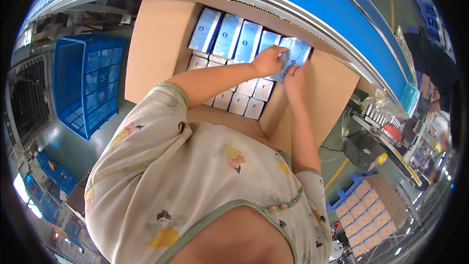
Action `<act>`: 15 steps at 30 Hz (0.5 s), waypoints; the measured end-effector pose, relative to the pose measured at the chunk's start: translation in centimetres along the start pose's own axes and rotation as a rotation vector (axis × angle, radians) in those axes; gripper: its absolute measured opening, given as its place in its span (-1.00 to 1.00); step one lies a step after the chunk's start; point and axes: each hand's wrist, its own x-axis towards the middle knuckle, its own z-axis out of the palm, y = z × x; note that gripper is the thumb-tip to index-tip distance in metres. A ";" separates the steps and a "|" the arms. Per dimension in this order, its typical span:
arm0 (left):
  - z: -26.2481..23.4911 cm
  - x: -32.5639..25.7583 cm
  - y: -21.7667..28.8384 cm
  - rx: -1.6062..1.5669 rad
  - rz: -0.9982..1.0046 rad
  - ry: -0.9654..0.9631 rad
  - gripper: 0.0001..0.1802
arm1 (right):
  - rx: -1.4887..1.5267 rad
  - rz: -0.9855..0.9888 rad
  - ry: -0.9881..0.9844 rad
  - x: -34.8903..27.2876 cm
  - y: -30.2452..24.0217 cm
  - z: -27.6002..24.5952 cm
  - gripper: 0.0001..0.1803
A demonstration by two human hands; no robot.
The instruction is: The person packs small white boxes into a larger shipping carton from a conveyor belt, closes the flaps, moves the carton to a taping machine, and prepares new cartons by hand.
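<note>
Head view: at upper centre, the left hand (268, 62) and right hand (296, 79) grasp a shiny, rectangular blue-and-white packet (295, 51) between them, some fingertips hidden, at the right end of a packed row in an open corrugated carton (157, 44). The left forearm (220, 77) partly covers other packets (227, 36).

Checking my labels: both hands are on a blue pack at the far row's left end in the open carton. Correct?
Wrong end: the head view shows the left hand and right hand on a blue pack at the right end, not left, of the far row in the open carton.
</note>
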 end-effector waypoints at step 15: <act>-10.4 -2.6 -4.5 0.912 0.290 0.312 -0.52 | -0.427 -0.160 -0.176 0.0 -1.3 2.6 -0.33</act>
